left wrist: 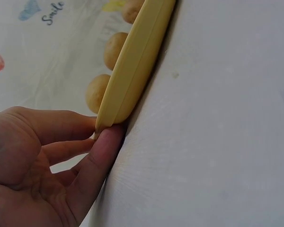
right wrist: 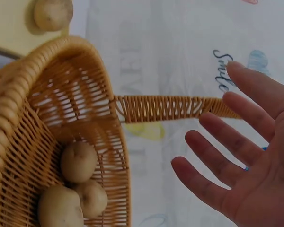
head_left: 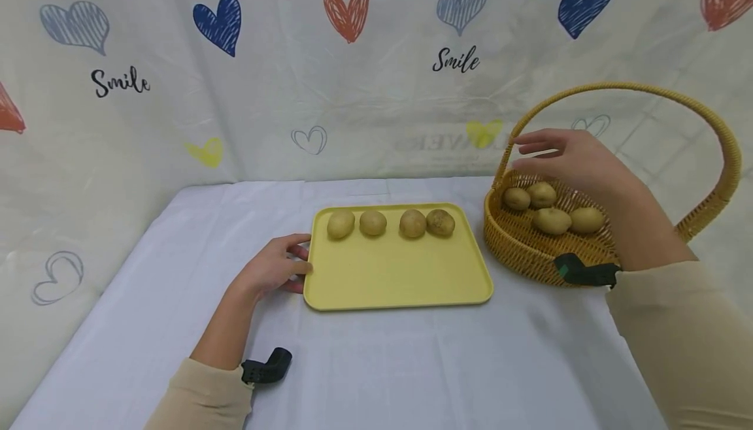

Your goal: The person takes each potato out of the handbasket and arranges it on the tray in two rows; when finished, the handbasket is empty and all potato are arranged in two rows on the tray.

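- Pinching tray (head_left: 397, 270) at its 9 o'clock rim with left hand (head_left: 276, 266), with fingers (left wrist: 66, 125) meeting at the edge, one low by the worktop (head_left: 376, 364).
- Hovering over basket (head_left: 512, 257), toward its 12 o'clock, with right hand (head_left: 579, 157); fingers (right wrist: 215, 156) spread, gripping nothing, close to handle (head_left: 618, 85).
- Find four potatoes (head_left: 373, 223) in a row on tray, from 11 to 1 o'clock, with the 1 o'clock pair touching or nearly so.
- Find four more potatoes (head_left: 552, 221) in basket, at tray's 3 o'clock: two at its 10 o'clock, two nearer its middle.
- Could drag or tip basket by catching handle with wrist or fingers on a sideways path.
- Could send tray potatoes rolling toward 3 o'clock by lifting or jerking the pinched rim; judged likely from round shapes on a flat surface.
- Could drop a basket potato by grabbing too shallowly, or shove its neighbour by coming down between the two.
- Could knock the 1 o'clock pair by passing low over tray.
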Demonstrator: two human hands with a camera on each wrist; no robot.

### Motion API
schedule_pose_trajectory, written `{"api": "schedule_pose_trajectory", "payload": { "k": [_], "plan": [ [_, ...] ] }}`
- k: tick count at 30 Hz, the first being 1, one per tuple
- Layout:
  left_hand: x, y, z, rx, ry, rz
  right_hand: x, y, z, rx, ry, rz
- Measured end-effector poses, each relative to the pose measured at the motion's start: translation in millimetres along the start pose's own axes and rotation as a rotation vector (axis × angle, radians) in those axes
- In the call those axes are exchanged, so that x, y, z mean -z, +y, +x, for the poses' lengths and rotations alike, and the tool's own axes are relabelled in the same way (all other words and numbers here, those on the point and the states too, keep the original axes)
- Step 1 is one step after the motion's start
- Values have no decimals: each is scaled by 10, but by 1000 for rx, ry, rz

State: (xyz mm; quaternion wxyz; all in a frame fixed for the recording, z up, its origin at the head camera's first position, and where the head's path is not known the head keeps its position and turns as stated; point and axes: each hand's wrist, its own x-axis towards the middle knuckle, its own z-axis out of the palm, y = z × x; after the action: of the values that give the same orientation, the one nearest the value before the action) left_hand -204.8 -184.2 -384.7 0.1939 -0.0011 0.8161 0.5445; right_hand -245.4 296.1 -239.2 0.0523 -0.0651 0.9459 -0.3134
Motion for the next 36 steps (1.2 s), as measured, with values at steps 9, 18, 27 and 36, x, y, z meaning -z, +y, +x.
{"api": "schedule_pose_trajectory", "payload": {
  "k": [9,18,27,36],
  "plan": [
    [-23,6,11,2,-3,-5,154,195,28,-43,-25,-64],
    [-34,25,11,26,5,6,209,432,27,-106,-17,-24],
    [-11,7,-12,29,21,2,312,668,56,-162,-42,-37],
    [-13,-5,0,23,16,-8,302,916,-5,-190,-85,-54]
  ]
}}
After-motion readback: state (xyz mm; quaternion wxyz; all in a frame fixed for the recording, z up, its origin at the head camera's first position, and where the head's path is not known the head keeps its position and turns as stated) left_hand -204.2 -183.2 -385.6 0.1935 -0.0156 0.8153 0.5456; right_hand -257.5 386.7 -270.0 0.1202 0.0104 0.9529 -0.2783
